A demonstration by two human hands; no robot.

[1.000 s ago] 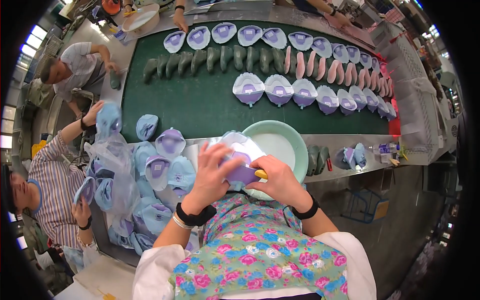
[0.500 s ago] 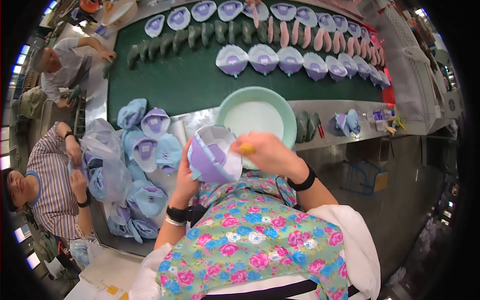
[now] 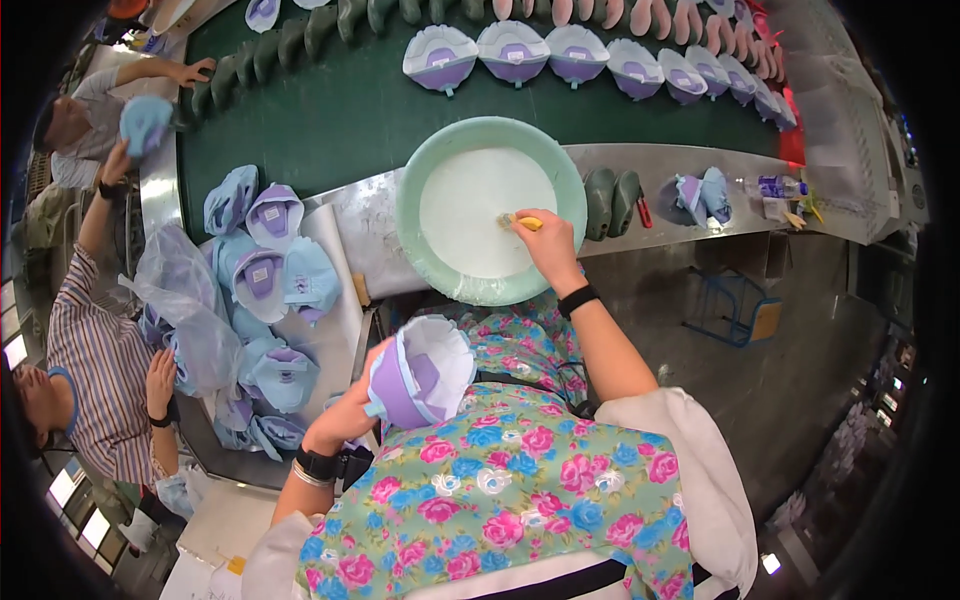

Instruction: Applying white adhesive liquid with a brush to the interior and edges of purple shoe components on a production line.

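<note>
My left hand point(image 3: 340, 418) is closed on a purple-and-white shoe upper point(image 3: 405, 392) with light blue trim, its white inside tipped up toward the right, near my flowered apron. My right hand point(image 3: 552, 247) grips a small brush point(image 3: 529, 223) by its yellow handle. The bristles are at the white liquid point(image 3: 475, 205) inside a pale green basin point(image 3: 415, 235). That basin stands at the front edge of the work table, beyond both hands.
A pile of blue and purple uppers point(image 3: 310, 275) with a plastic bag point(image 3: 185, 280) lies left. Beyond run rows of uppers point(image 3: 515, 55) and green and pink foot-shaped pieces point(image 3: 655, 20) on a green belt point(image 3: 320, 120). Two people work at left; a stool point(image 3: 735, 305) stands right.
My right hand with the brush has gone from inside the upper to the basin. My left hand has lowered the upper toward me. At left, a person now lifts a blue upper.
</note>
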